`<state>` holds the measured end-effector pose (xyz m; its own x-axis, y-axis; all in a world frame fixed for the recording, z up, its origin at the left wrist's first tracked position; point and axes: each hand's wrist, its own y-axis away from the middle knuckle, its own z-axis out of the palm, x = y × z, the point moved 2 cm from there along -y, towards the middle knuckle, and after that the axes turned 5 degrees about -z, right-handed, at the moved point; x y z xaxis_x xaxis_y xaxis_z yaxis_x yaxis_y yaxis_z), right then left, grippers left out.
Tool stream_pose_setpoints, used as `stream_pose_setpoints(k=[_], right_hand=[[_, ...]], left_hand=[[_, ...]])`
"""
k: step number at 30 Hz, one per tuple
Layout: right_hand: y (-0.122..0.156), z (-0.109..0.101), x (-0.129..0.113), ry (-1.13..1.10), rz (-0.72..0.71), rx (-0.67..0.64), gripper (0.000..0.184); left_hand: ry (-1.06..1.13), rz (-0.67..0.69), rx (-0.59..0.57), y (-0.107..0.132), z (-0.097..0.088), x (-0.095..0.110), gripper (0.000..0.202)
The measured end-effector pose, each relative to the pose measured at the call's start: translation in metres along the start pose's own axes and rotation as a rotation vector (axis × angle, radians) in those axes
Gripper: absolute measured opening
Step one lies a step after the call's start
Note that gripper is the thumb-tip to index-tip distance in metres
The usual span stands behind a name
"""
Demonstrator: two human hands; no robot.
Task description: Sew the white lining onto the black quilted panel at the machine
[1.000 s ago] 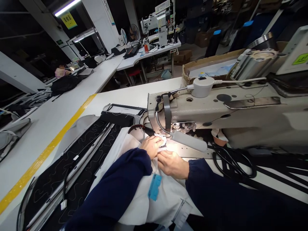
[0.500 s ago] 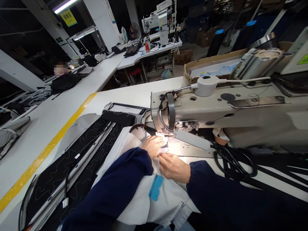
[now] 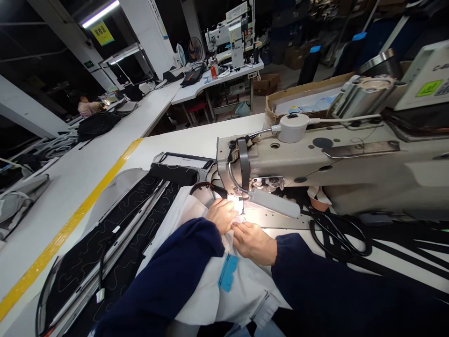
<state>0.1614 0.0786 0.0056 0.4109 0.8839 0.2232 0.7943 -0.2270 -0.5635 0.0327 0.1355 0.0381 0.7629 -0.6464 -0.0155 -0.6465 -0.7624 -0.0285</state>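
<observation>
You are guiding the white fabric panel (image 3: 210, 290) under the needle of the beige industrial sewing machine (image 3: 315, 164). Your left hand (image 3: 221, 214), at 10 o'clock, is pressing it flat; your right hand (image 3: 253, 242) is pinching its edge. Keep both grips level and clear of the needle.

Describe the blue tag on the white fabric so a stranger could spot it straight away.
Start at the big beige sewing machine and drop to the two hands under its lamp. Just below the right hand, on the white fabric, lies the blue tag. It is the only bright blue patch on that cloth, a small slanted rectangle between the two dark sleeves.
</observation>
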Motion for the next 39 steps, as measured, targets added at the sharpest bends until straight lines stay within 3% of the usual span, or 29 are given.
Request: stream_pose_setpoints(k=[4, 9, 14, 19, 24, 30, 39], right_hand=[[0.000, -0.001, 0.009, -0.012, 0.036, -0.048, 0.021], [-0.001, -0.002, 0.010, -0.017, 0.106, -0.128, 0.021], [-0.001, 0.000, 0.008, 0.042, 0.116, -0.114, 0.021], [0.000, 0.007, 0.014, 0.089, 0.117, -0.050, 0.022], [0.001, 0.012, 0.015, 0.102, 0.150, -0.129, 0.019], [-0.004, 0.002, -0.007, 0.110, 0.057, -0.137, 0.008], [-0.003, 0.024, -0.002, 0.067, 0.111, -0.218, 0.014]], left_hand=[[0.054, -0.085, 0.015, -0.011, -0.001, -0.004, 0.026], [0.311, -0.285, 0.124, -0.016, -0.002, -0.020, 0.026], [0.290, -0.190, 0.021, -0.012, 0.002, -0.017, 0.023], [0.177, -0.098, -0.011, -0.014, 0.004, -0.011, 0.030], [0.156, -0.091, -0.012, -0.022, -0.001, -0.010, 0.028], [0.133, -0.119, 0.014, -0.024, -0.003, -0.005, 0.023], [0.109, -0.162, -0.022, -0.034, 0.002, -0.002, 0.024]])
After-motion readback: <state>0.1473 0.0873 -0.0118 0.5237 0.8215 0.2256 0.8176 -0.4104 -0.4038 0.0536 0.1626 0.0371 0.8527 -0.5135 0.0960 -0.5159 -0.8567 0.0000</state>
